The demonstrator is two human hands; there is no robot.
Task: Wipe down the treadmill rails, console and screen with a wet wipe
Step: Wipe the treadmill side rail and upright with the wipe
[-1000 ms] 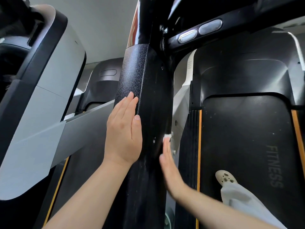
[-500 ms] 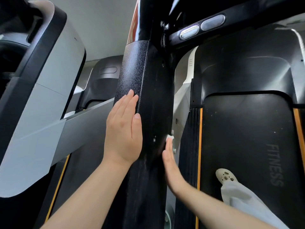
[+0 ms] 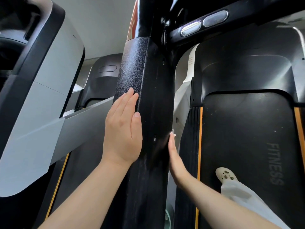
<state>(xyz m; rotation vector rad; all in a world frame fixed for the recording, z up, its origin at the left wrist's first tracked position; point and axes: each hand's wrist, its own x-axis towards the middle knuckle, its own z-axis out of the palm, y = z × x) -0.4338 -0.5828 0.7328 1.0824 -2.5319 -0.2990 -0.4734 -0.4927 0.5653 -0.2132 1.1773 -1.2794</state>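
Fingers [image 3: 171, 142] of the right hand [image 3: 175, 161] are lying straight, pressing the wet wipe [image 3: 172, 133] (barely showing) against the black upright [image 3: 155, 113]; left hand [image 3: 123, 129] is lying flat opposite, probably steadying.

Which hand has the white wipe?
The right hand, pressed flat on the post's far side; a bit of wipe peeks past its fingertips. The left hand is bare.

A black textured upright rail [image 3: 145, 100] stands vertical; a small white wet wipe [image 3: 173, 134] shows at its right edge.
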